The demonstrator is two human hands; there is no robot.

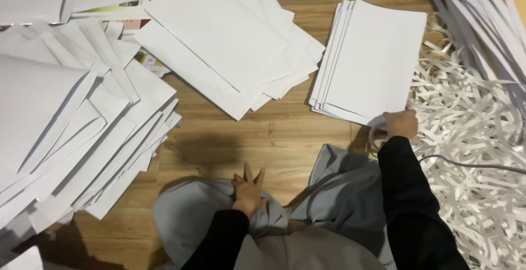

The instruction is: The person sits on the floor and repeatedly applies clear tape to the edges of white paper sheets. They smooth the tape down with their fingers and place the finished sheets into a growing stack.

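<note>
Now squaring stack (372, 62): right hand (401, 124) grips its near corner. Left hand (248, 189) open, fingers spread on lap. Next probably: align edges w/ both hands.

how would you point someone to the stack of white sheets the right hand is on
Start at the wooden floor and look right, toward the heap of shredded paper strips. Just left of it lies a neat stack of white sheets, the right hand at its near corner. Unlike the fanned, messy piles farther left, its edges are squared.

A paper workshop on a wooden floor (274, 133): white sheets (372, 62) stacked everywhere, trimmed strips (466, 138) heaped at the right.
</note>
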